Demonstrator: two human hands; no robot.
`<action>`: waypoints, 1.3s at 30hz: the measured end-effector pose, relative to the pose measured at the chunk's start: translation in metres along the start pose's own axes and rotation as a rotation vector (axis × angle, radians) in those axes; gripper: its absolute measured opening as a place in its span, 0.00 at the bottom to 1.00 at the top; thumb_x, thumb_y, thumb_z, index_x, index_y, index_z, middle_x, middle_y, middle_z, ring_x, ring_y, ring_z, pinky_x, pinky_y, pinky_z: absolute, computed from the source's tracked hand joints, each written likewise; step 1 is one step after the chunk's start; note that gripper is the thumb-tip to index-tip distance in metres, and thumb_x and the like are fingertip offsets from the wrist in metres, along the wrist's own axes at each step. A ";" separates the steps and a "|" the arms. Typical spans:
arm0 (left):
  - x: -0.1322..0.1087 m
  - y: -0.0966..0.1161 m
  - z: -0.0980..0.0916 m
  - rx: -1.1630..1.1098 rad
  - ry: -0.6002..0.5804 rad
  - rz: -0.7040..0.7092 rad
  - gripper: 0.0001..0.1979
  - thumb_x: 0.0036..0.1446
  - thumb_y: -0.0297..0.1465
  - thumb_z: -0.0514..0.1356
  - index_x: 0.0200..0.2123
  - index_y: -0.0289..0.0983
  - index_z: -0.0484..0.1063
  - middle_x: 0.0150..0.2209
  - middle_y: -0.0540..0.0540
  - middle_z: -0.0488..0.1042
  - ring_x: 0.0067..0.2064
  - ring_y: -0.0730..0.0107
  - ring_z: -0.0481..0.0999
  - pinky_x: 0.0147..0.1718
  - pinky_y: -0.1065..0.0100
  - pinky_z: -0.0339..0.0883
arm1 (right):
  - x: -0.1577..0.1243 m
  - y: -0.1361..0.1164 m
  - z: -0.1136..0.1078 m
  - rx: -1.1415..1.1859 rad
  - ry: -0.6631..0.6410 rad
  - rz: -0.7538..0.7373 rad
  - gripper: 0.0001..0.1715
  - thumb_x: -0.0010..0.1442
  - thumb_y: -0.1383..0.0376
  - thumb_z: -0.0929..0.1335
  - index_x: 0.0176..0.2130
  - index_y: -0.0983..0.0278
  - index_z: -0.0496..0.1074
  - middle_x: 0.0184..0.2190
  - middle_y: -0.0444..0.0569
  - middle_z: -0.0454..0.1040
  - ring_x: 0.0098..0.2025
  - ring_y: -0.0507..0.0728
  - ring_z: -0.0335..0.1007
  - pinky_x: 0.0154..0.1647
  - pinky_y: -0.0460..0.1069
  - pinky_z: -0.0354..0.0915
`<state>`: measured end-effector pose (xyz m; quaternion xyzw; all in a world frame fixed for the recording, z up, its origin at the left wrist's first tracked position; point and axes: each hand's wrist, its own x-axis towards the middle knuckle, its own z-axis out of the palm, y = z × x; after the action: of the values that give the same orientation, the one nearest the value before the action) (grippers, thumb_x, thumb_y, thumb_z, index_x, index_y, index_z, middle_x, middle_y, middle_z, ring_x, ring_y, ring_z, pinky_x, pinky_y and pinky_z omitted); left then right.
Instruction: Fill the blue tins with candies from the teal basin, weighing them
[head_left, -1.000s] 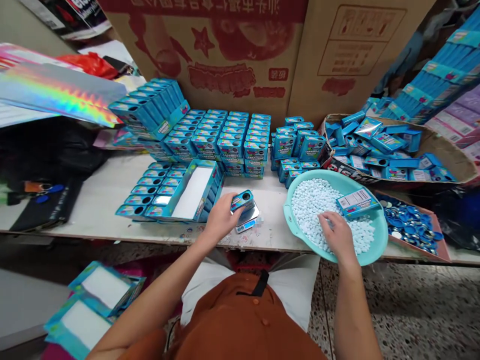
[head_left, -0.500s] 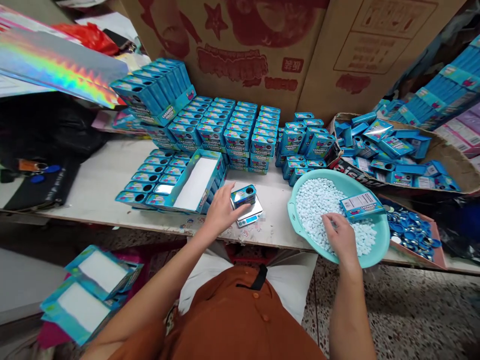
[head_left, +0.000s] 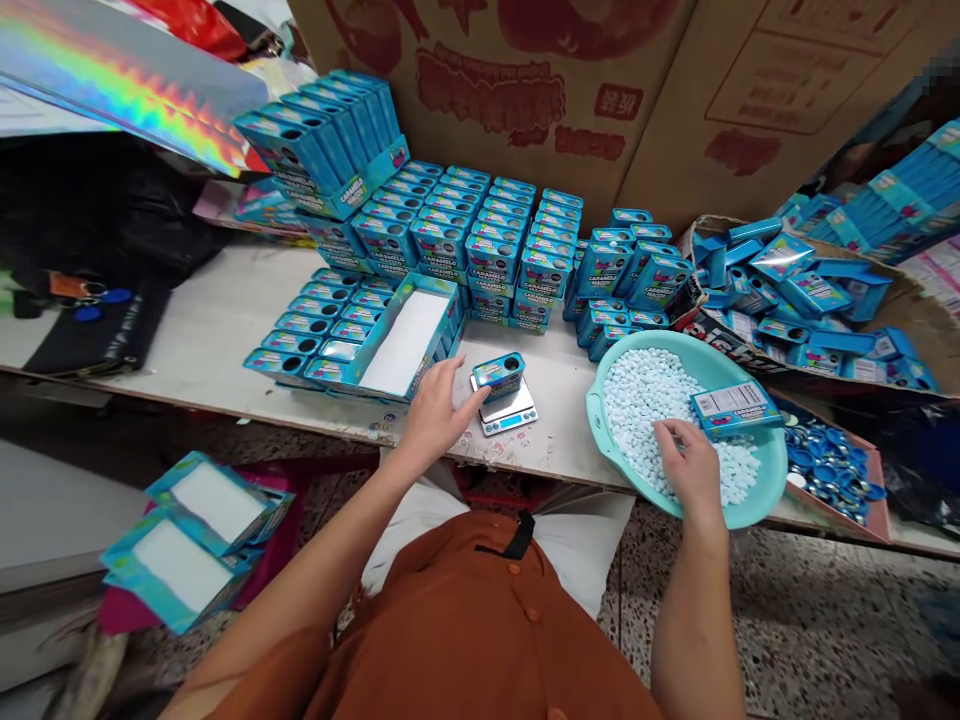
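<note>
The left hand was apart from the right hand, beside a tin set on a scale for weighing, the right among mints in a basin.

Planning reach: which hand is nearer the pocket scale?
Left. The left hand sits beside the pocket scale, at its left edge; the right hand is well right of it, in white candies in a teal basin.
</note>
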<state>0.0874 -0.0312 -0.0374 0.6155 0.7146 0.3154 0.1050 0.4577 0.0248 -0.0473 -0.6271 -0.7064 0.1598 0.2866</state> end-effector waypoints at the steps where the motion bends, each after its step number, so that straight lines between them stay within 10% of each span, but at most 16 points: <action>1: 0.000 0.000 -0.001 -0.002 0.000 0.004 0.27 0.60 0.46 0.55 0.58 0.37 0.60 0.55 0.38 0.68 0.58 0.56 0.66 0.58 0.54 0.60 | 0.000 0.000 0.000 0.001 -0.001 0.004 0.18 0.61 0.54 0.62 0.32 0.63 0.73 0.37 0.53 0.76 0.42 0.60 0.70 0.47 0.54 0.62; 17: -0.002 -0.002 -0.001 -0.045 0.034 0.045 0.23 0.61 0.43 0.54 0.55 0.37 0.64 0.53 0.39 0.69 0.57 0.56 0.67 0.58 0.55 0.61 | -0.001 0.003 0.013 -0.271 -0.174 -0.189 0.25 0.63 0.49 0.62 0.47 0.66 0.69 0.45 0.59 0.73 0.50 0.65 0.65 0.53 0.58 0.58; 26: -0.027 -0.013 0.011 -0.149 0.131 0.066 0.17 0.63 0.39 0.53 0.52 0.39 0.66 0.50 0.41 0.71 0.53 0.60 0.69 0.55 0.57 0.64 | -0.001 -0.012 0.008 -0.255 -0.342 -0.037 0.21 0.63 0.48 0.59 0.32 0.60 0.67 0.30 0.46 0.71 0.31 0.56 0.64 0.30 0.49 0.54; 34: -0.049 -0.055 0.042 -0.171 0.091 0.043 0.17 0.64 0.37 0.51 0.53 0.38 0.64 0.51 0.39 0.70 0.56 0.58 0.68 0.56 0.55 0.62 | 0.023 -0.020 -0.003 0.533 -0.027 0.450 0.25 0.57 0.43 0.63 0.24 0.60 0.60 0.17 0.39 0.56 0.18 0.50 0.47 0.18 0.47 0.45; 39: -0.052 -0.062 0.055 -0.197 0.080 0.123 0.19 0.64 0.36 0.51 0.57 0.37 0.61 0.54 0.38 0.68 0.59 0.57 0.65 0.59 0.53 0.60 | 0.044 -0.062 -0.011 1.171 -0.141 0.603 0.19 0.61 0.58 0.62 0.23 0.59 0.51 0.17 0.35 0.47 0.16 0.47 0.37 0.14 0.43 0.41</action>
<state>0.0781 -0.0658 -0.1287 0.6320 0.6444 0.4142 0.1169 0.4128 0.0561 0.0063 -0.5260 -0.3135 0.6311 0.4762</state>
